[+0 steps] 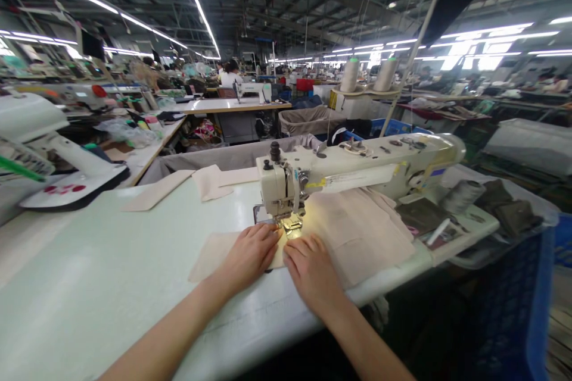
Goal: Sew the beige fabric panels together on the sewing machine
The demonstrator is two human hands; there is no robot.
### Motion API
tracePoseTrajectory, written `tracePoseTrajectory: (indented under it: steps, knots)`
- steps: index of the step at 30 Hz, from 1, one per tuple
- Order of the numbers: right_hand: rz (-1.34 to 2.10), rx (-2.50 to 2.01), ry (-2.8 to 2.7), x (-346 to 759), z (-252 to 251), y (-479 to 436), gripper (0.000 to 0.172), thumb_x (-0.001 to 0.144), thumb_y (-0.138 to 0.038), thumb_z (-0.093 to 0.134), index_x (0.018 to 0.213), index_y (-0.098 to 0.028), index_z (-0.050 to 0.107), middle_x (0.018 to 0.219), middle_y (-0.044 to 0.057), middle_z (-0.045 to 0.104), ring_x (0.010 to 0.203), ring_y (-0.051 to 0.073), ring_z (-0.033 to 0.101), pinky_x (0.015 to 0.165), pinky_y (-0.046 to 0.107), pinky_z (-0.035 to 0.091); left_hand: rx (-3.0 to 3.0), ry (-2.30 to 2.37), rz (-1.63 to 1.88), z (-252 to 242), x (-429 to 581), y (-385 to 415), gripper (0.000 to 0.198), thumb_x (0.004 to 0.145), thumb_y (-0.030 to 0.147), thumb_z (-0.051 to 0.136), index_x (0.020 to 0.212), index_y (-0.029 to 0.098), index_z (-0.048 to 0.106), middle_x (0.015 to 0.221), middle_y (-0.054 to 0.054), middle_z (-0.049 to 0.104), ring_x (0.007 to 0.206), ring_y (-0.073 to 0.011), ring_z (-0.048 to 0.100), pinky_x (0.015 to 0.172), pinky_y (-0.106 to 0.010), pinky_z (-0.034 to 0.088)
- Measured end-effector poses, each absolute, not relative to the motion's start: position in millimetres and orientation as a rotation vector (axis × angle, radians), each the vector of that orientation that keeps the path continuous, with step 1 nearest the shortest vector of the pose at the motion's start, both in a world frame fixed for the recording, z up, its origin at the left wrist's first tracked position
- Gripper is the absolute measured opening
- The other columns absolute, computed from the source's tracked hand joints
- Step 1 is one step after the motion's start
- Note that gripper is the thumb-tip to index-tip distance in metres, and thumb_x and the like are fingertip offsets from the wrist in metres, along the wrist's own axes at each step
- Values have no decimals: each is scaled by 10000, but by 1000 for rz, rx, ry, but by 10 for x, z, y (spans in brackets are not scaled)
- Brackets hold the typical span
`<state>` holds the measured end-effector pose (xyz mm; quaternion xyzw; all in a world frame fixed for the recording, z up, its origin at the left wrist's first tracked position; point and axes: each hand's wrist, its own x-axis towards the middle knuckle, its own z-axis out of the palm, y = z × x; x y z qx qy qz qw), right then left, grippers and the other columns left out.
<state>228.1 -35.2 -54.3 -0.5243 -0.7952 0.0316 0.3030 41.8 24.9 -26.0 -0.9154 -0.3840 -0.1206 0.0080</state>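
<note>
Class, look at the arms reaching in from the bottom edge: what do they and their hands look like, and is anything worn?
Both the left hand and right hand are ungloved. The slender forearms show no sleeve, watch or bracelet.

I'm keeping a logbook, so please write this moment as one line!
Left hand: on pale beige fabric; right hand: on fabric; cream metal sewing machine: needle area lit yellow

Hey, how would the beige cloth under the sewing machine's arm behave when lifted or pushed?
The beige cloth would probably flop, as its layered edges show soft wrinkles. It's likely light for its spread, since it looks thin. Lying flat on the table, it should probably slide or bunch rather than roll.
</note>
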Motion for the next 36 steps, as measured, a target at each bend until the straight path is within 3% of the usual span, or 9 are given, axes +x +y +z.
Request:
tracePoseTrajectory:
  steps: [16,21,27,36]
  knots:
    - [59,-1421,-2157,2265,-467,-319,103,975,-169,619,1066,-202,656,1092,44,700,1068,236,589,1071,453,388,-2851,-1107,-479,-264,395,296,279,975,194,496,1180,174,685,1265,-122,703,1167,-257,647,1009,-426,532]
    - [73,-1423,-2170,2291,-481,-375,134,973,-164,622,1096,-202,656,1127,42,701,1091,237,584,1099,472,367,-2821,-1061,-386,-250,409,197,269,978,173,504,1184,163,676,1290,-122,694,1217,-282,626,1055,-492,505]
    - [44,-1408,-2177,2329,-540,-502,219,967,-173,640,1181,-217,630,1158,47,700,1122,239,585,1127,494,347,-2910,-889,-433,-310,361,-73,314,1007,186,465,1263,184,647,1254,-112,703,1181,-240,642,986,-380,570]
    - [-28,-1473,-2193,2273,-456,-268,159,982,-206,625,1138,-225,650,1140,72,681,1131,256,587,1087,492,401,-2950,-916,-484,-236,372,182,337,1036,264,390,1138,201,705,1176,-100,712,1142,-234,643,1005,-398,565]
